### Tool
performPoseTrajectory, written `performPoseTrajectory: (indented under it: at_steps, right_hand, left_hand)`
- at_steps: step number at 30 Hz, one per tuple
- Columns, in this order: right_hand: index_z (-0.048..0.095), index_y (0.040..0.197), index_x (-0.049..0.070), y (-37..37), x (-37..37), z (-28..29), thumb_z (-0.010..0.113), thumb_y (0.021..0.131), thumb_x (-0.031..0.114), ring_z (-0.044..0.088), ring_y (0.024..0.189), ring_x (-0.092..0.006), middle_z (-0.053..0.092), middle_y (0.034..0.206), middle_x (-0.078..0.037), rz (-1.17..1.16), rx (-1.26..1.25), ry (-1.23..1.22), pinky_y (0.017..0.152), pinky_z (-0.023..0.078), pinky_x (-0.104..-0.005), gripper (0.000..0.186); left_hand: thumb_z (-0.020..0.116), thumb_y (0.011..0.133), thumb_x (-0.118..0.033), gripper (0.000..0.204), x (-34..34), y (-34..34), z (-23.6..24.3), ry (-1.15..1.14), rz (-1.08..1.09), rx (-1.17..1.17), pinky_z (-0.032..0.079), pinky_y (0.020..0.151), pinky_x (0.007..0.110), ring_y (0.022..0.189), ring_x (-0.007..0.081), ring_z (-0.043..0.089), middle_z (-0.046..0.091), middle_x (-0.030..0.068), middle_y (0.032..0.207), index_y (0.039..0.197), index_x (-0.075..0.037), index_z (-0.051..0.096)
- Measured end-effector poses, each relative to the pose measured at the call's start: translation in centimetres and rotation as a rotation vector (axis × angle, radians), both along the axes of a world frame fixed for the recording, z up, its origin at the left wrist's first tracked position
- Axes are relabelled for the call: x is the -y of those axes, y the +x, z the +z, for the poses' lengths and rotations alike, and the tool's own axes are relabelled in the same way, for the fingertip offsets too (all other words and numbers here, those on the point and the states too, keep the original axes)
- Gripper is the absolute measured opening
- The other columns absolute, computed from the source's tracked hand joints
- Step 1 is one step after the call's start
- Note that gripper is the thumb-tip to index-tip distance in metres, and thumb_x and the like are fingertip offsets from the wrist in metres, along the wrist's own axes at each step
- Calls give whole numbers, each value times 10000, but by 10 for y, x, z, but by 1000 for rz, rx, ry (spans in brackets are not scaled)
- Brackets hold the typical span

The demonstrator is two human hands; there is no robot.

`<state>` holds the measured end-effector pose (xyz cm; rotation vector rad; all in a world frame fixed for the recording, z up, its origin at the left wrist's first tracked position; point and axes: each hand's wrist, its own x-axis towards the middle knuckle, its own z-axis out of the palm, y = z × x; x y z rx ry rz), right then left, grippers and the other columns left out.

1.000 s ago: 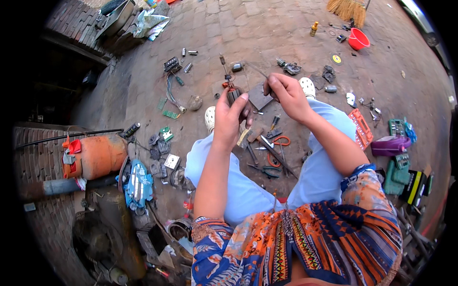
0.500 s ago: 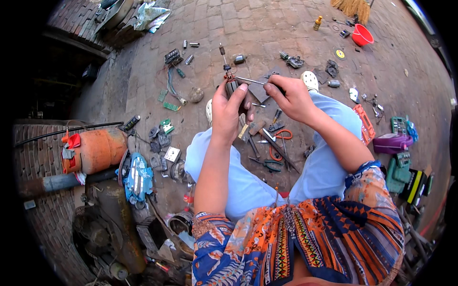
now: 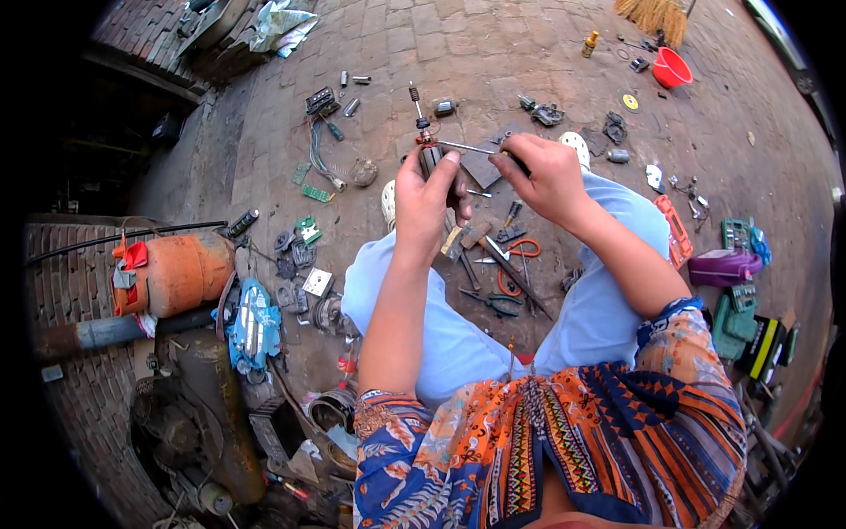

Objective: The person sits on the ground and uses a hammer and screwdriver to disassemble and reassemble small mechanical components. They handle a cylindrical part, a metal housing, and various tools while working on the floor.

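My left hand [image 3: 421, 207] grips a dark ribbed cylindrical motor part [image 3: 431, 159] upright, with a red collar [image 3: 426, 139] and a thin shaft carrying a coiled section [image 3: 415, 99] above it. My right hand [image 3: 548, 181] is closed on a screwdriver; its metal blade [image 3: 464, 145] points left, its tip at the collar, whether touching I cannot tell. Below the hands, between my legs, lie orange-handled scissors [image 3: 527, 248], pliers [image 3: 504, 307], a small wooden block [image 3: 475, 234] and other tools. A flat metal plate [image 3: 487, 167] lies behind the blade.
At left are an orange gas cylinder [image 3: 176, 273], blue plastic wrapping [image 3: 251, 322] and greasy machine parts [image 3: 185, 423]. At right are an orange case [image 3: 673, 231], purple container [image 3: 724, 268] and green cases [image 3: 736, 328]. Loose parts, a red bucket [image 3: 673, 70] and broom [image 3: 652, 19] lie beyond.
The screwdriver blade has swung down from an upward slant to nearly level, its tip now at the collar. My left hand and the part are slightly more upright.
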<state>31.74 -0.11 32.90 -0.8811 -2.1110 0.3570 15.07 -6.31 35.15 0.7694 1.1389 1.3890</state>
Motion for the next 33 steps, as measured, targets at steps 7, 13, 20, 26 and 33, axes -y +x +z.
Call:
performPoseTrajectory:
  at_steps: [7, 13, 20, 26, 33]
  right_hand:
    - [553, 750, 56, 0, 1, 0, 665, 800, 234, 587, 600, -295, 566, 660, -95, -31, -1, 47, 494, 442, -382, 216]
    - [552, 738, 61, 0, -1, -1, 671, 794, 243, 587, 594, -279, 565, 654, -85, -37, 24, 65, 486, 440, -377, 224]
    - [539, 723, 55, -9, 9, -12, 637, 829, 252, 570, 586, -295, 555, 643, -103, -110, 37, -7, 483, 431, -386, 244]
    - [524, 715, 22, -11, 15, -26, 442, 965, 335, 429, 522, -184, 440, 552, -114, 139, -165, -642, 516, 378, -321, 409]
    - [402, 663, 80, -14, 17, -21, 348, 989, 404, 223, 429, -64, 279, 520, 67, 426, -389, -1513, 399, 184, -236, 462]
  left_hand:
    - [564, 892, -203, 191, -1, 2, -2, 8, 8, 18, 353, 332, 230, 422, 122, 496, 487, 16, 621, 945, -23, 528]
    - [556, 897, -210, 182, -2, 2, -4, -2, 3, 18, 334, 329, 229, 415, 117, 478, 469, 9, 610, 914, -32, 517]
    - [507, 918, -192, 199, -3, 4, -9, 16, -77, 8, 278, 317, 215, 362, 55, 350, 388, -27, 570, 777, -70, 437]
    - [498, 918, -181, 192, 1, -4, -5, -54, -200, 86, 263, 310, 204, 354, 41, 324, 354, -39, 556, 780, -88, 402]
    - [510, 908, -158, 188, 4, -17, -7, -121, -212, 115, 277, 308, 223, 356, 55, 325, 365, -27, 567, 782, -91, 389]
